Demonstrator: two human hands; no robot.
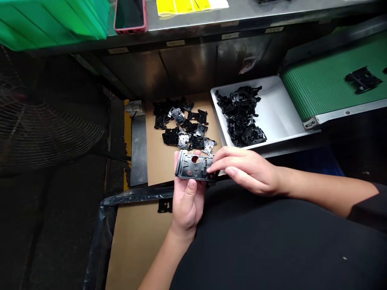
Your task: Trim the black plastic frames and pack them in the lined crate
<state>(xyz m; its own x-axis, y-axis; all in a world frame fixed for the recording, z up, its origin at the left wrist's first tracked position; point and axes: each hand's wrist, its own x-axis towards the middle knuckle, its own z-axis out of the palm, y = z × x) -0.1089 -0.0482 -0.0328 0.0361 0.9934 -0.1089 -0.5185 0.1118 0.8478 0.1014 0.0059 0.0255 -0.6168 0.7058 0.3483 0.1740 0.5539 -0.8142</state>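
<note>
A worker's left hand grips a black plastic part over the near edge of a cardboard sheet, the thumb at the part's near side and the fingers closed behind it; the right hand bends its fingers onto the part's right end, though whether they pinch it cannot be told; loose parts crowd the sheet's far and right edges; others lie heaped along a white tray's left edge.
</note>
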